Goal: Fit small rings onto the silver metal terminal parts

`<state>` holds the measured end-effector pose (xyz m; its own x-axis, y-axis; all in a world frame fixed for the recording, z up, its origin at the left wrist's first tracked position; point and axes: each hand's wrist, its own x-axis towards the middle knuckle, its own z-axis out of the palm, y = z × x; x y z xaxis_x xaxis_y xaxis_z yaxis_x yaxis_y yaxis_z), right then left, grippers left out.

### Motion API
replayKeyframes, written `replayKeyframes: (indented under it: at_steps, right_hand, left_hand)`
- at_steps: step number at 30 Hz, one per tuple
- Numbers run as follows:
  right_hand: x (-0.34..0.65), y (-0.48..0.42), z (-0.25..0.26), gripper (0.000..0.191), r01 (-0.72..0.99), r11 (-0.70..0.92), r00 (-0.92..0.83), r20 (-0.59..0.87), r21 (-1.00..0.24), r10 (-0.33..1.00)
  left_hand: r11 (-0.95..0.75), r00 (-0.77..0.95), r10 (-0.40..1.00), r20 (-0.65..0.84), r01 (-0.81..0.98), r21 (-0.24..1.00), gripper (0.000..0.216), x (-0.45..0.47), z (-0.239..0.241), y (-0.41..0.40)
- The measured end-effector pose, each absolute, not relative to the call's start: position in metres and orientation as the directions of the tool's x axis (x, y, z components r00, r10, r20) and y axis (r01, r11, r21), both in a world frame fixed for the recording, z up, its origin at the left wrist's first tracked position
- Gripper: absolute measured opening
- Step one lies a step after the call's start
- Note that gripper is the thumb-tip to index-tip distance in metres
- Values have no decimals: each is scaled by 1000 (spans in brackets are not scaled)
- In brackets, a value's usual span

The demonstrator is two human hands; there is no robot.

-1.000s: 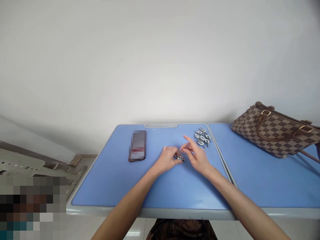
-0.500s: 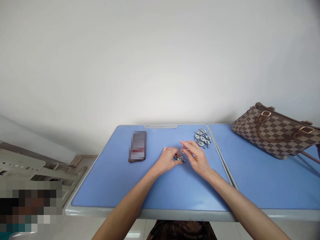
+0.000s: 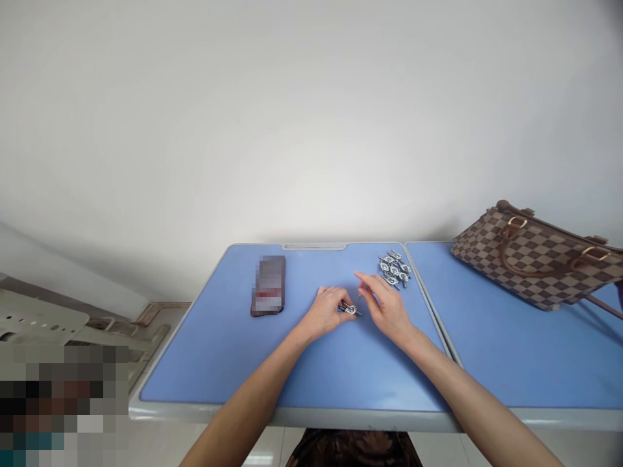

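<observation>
My left hand (image 3: 327,310) rests on the blue table (image 3: 228,350) with its fingers curled round a small metal clip (image 3: 350,309) whose end sticks out to the right. My right hand (image 3: 384,305) hovers just right of that clip. Its thumb and a bent finger pinch a thin small piece I cannot make out, while the forefinger points up and left. A pile of several silver metal clips (image 3: 394,267) lies beyond my right hand near the table's far right corner.
A dark flat packet (image 3: 268,285) lies at the back left of the table. A second blue table (image 3: 511,350) adjoins on the right and bears a brown checkered handbag (image 3: 538,256). A white wall stands behind. Beige furniture stands at the lower left.
My right hand has drawn back slightly towards the left hand and lowered, its fingers closing into a pinch beside the clip. My left hand has stayed in place.
</observation>
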<state>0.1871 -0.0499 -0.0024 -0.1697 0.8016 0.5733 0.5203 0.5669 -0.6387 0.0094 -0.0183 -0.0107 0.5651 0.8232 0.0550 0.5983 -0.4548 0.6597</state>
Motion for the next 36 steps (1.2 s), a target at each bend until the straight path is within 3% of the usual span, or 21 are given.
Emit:
replayKeyframes:
  at_steps: [4,10,19,26,32,36]
  right_hand:
    - [188,-52,-3,38,460,520,-170,503,-719,847]
    - [188,-52,1,28,536,580,-201,575,-613,793]
    - [191,-52,2,37,425,571,-227,528,-702,818]
    - [187,-53,-1,39,505,587,-253,542,-633,801]
    - [185,-55,-3,40,323,561,-102,561,-762,821]
    - [180,-58,-8,32,234,560,-152,539,-795,829]
  left_hand:
    - [-455,565,823,57,597,660,19,9,-12,-18]
    - [-461,569,821,56,602,652,17,10,-11,-18]
    - [-445,560,827,47,601,664,18,10,-12,-18]
    - [-447,562,826,47,602,662,16,10,-10,-18]
    - [-453,552,831,67,600,659,18,10,-12,-18]
    - [-453,541,838,70,618,642,18,11,-14,-19]
